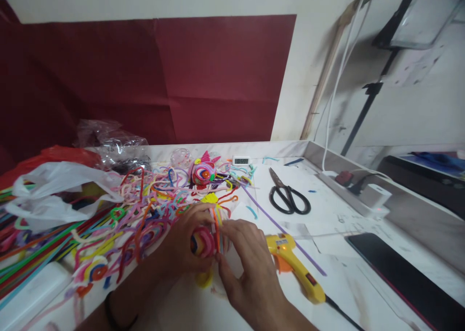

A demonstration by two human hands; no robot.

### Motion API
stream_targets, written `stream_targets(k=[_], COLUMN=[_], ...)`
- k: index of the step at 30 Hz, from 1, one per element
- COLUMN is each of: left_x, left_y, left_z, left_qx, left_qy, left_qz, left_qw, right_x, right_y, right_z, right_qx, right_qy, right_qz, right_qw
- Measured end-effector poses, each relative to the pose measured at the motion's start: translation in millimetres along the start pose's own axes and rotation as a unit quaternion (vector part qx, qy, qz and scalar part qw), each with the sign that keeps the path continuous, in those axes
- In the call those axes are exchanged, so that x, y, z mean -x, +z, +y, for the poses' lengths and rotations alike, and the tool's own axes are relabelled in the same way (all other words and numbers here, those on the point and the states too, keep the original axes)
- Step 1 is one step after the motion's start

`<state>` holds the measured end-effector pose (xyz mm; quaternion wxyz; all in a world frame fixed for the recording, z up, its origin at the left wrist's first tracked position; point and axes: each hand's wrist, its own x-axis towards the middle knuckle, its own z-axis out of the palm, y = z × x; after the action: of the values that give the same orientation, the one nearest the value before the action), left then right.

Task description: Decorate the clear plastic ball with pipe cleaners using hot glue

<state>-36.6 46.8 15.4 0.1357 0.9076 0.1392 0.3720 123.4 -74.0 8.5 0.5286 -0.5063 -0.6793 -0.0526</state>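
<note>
A round, colorful pipe-cleaner figure (204, 242) with pink rings, a dark-and-yellow center and yellow tufts is held above the white table. My left hand (183, 239) wraps round its left side. On its right, my right hand (250, 258) has thumb and fingers pressed at the orange and pale strands. The hands cover part of the figure. Close to my right hand lies a yellow glue gun (298, 267) with an orange trigger. A purple pipe cleaner (279, 224) stretches diagonally past it.
Black-handled scissors (288, 193), a phone (407, 277) and a power strip (358, 195) are on the right. Tangled pipe cleaners (145, 214) and a white plastic bag (58, 190) spread over the left. Another colorful figure (203, 172) sits behind, near a small digital display (241, 161).
</note>
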Motion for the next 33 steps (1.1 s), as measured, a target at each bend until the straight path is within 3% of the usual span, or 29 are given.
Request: stream_targets(k=[16,19,24,28,33], left_x=[-2,0,1,-2,-7], left_y=[1.2,1.9,-2.4,-8.8,-12.7], left_z=[-3,-6,-10,-2,12], left_qx=[0.031,0.078,0.142,0.260,0.467], left_qy=[0.010,-0.038,-0.172,-0.248,-0.322], left_qz=[-0.003,0.008,0.035,0.101,0.159], left_qw=[0.999,0.996,0.974,0.928,0.808], right_x=[-4,-4,-5,-7,-7], right_y=[-5,-6,-7,-8,-7], right_z=[0,2,5,8,10], right_qx=[0.000,-0.002,-0.003,-0.006,0.002], right_qy=[0.017,0.026,0.029,0.025,0.018], right_qz=[0.010,0.016,0.042,0.074,0.055], right_qw=[1.000,1.000,0.999,0.997,0.998])
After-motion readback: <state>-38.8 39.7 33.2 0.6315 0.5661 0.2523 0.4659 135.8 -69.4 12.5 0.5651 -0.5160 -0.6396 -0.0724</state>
